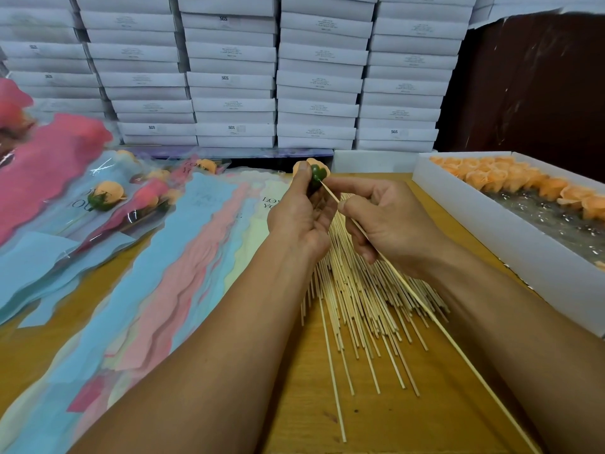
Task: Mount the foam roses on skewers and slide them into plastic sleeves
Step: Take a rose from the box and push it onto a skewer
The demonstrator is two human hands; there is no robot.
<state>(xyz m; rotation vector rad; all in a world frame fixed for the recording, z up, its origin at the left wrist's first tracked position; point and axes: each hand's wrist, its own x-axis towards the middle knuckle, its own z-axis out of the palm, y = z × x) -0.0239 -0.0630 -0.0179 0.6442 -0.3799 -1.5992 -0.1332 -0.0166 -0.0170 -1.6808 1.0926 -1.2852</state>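
A wooden table (409, 421) carries the work, and behind it flat white boxes (229, 80) are stacked in tight columns up to the top of the view, with a dark brown wall (530, 80) to the right of them.

The left hand (299, 211) grips a foam rose (314, 173) above the far part of the table, fingers curled round it. The rose is peach-orange with a green base, and that base faces the person. The right hand (379, 221) pinches a thin pale wooden skewer (435, 322) between thumb and fingers; the skewer's tip touches the green base, and its long shaft slants down past the right forearm to the lower right edge of the view.

Under both hands a loose pile of skewers (360, 309) fans out on the table, partly hidden by the wrists. To the left lie flat plastic sleeves (183, 250) in blue, pink and cream layers with wavy edges, some printed with lettering too blurred to read in full. Farther left, sleeved roses (108, 196) rest in a heap, orange heads showing through clear plastic. On the right, a long white tray (510, 237) holds rows of orange foam roses (510, 178) at its far end, with shiny clear film on its floor nearer the person.
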